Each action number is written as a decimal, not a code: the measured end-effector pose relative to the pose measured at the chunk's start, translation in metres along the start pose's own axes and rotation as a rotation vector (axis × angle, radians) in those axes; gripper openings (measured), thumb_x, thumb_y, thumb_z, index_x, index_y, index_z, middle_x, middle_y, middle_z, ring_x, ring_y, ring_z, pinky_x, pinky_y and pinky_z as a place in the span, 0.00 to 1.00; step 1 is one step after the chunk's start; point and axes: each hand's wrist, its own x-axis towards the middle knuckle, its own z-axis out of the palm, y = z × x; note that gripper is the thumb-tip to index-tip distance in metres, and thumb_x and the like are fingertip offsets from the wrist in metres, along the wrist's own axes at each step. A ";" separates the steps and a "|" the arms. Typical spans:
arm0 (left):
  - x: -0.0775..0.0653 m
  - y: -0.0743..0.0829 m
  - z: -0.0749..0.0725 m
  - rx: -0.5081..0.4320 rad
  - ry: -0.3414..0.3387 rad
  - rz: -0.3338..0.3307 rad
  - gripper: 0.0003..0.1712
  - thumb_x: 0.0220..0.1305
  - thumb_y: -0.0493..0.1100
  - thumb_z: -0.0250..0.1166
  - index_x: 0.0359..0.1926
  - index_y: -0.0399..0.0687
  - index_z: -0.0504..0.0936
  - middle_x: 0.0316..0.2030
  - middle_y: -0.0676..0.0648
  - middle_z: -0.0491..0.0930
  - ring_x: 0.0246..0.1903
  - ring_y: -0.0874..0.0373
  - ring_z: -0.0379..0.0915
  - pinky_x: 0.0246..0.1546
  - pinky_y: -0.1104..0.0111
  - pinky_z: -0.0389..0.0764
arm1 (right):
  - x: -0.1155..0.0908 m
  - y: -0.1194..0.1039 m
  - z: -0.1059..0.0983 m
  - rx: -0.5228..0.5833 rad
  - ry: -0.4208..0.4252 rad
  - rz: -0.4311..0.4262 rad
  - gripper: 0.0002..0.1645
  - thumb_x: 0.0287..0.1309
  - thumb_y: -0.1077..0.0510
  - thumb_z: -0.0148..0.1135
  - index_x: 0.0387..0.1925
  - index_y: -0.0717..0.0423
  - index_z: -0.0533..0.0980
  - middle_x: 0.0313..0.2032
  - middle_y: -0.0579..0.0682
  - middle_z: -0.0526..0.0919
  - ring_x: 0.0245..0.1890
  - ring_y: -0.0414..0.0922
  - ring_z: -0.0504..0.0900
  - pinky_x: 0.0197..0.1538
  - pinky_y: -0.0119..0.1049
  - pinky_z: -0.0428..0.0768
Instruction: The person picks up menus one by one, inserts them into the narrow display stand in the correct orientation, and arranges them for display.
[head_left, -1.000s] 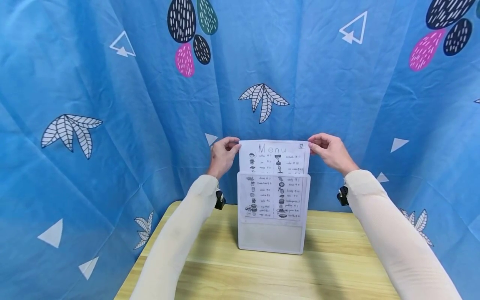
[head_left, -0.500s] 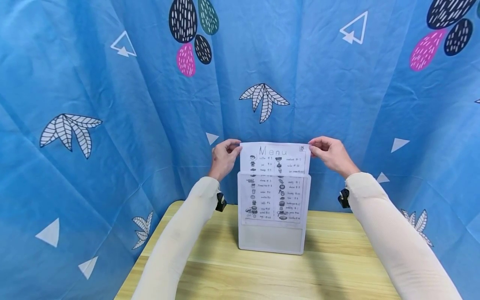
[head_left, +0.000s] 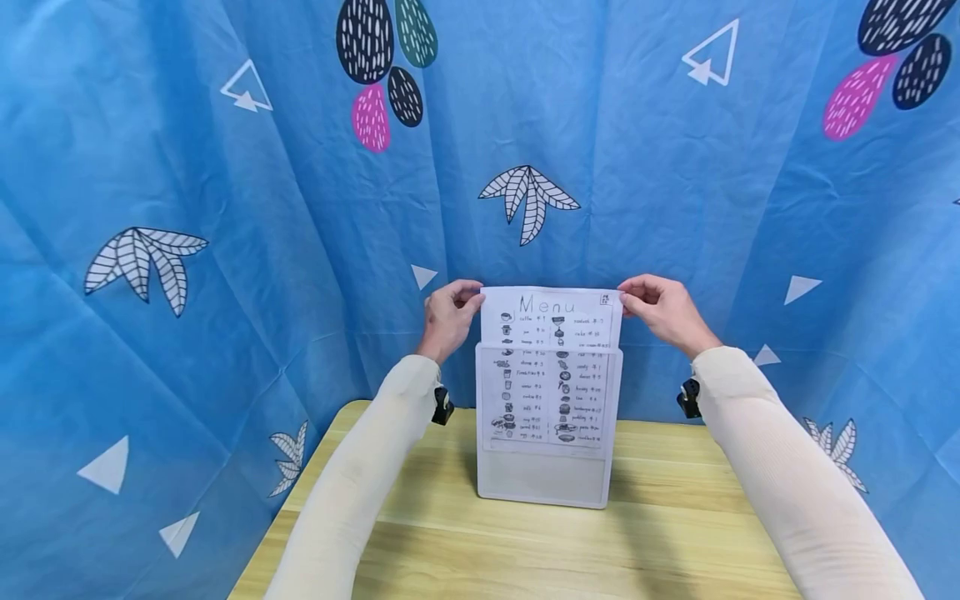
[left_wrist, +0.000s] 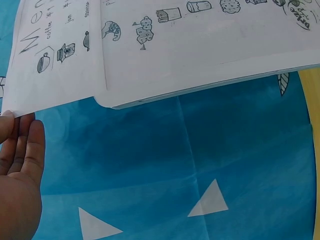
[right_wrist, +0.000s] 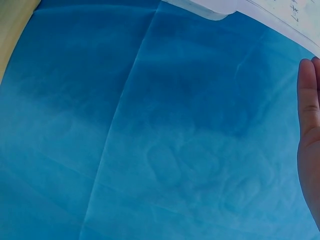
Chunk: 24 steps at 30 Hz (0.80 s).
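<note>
A paper menu (head_left: 550, 317) with rows of small drawings and prices stands upright, its lower part inside a clear, white-edged display sleeve (head_left: 543, 479). The top strip of the sheet sticks out above the sleeve's upper edge, and a bare band shows at the sleeve's bottom. My left hand (head_left: 447, 315) pinches the menu's top left corner between thumb and fingers. At the top right corner, my right hand (head_left: 667, 308) pinches the sheet the same way. In the left wrist view, the thumb lies over the menu's corner (left_wrist: 50, 75) with the fingers behind.
The sleeve stands on a light wooden table (head_left: 435, 542), near its back edge. Close behind hangs a blue patterned curtain (head_left: 525, 125), which also runs along the left and right sides.
Both hands have moved down slightly with the menu, so the sheet sits a little deeper in the sleeve. The sleeve has stayed in place.
</note>
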 end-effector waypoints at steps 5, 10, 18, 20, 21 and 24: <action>-0.003 0.000 -0.001 0.003 -0.004 -0.015 0.13 0.70 0.40 0.64 0.52 0.42 0.84 0.39 0.44 0.84 0.40 0.52 0.80 0.46 0.60 0.82 | -0.001 -0.001 0.000 -0.008 -0.008 0.002 0.17 0.74 0.54 0.55 0.54 0.62 0.77 0.46 0.59 0.83 0.43 0.51 0.83 0.53 0.43 0.79; -0.005 0.000 -0.001 0.009 -0.004 -0.014 0.12 0.70 0.40 0.64 0.52 0.43 0.85 0.39 0.44 0.84 0.40 0.52 0.80 0.46 0.60 0.82 | -0.003 -0.002 0.001 -0.002 -0.017 0.012 0.17 0.74 0.54 0.55 0.54 0.62 0.77 0.46 0.59 0.83 0.44 0.50 0.83 0.54 0.45 0.79; -0.004 -0.004 0.001 0.002 -0.003 -0.017 0.12 0.70 0.40 0.64 0.51 0.43 0.85 0.39 0.44 0.84 0.40 0.52 0.80 0.46 0.60 0.82 | -0.004 0.001 0.002 -0.002 -0.023 0.023 0.18 0.74 0.54 0.55 0.54 0.62 0.77 0.46 0.60 0.82 0.45 0.53 0.82 0.55 0.48 0.78; -0.004 -0.004 0.002 0.004 -0.001 -0.014 0.12 0.70 0.40 0.64 0.51 0.43 0.85 0.39 0.44 0.84 0.40 0.52 0.80 0.46 0.60 0.82 | -0.004 0.003 0.003 -0.003 -0.020 0.021 0.17 0.74 0.54 0.55 0.54 0.62 0.77 0.45 0.60 0.83 0.44 0.52 0.82 0.53 0.44 0.78; -0.004 -0.005 0.002 0.005 0.000 -0.013 0.12 0.70 0.40 0.64 0.51 0.43 0.85 0.39 0.44 0.84 0.40 0.52 0.80 0.45 0.60 0.82 | -0.003 0.004 0.003 -0.004 -0.018 0.020 0.17 0.74 0.54 0.55 0.53 0.62 0.77 0.45 0.60 0.83 0.44 0.52 0.82 0.53 0.43 0.78; -0.003 -0.005 0.003 0.008 -0.001 -0.008 0.11 0.70 0.40 0.64 0.51 0.43 0.85 0.38 0.44 0.84 0.40 0.52 0.80 0.45 0.60 0.82 | -0.003 0.006 0.004 -0.005 -0.015 0.015 0.16 0.74 0.54 0.55 0.53 0.62 0.77 0.45 0.59 0.83 0.42 0.49 0.83 0.51 0.41 0.79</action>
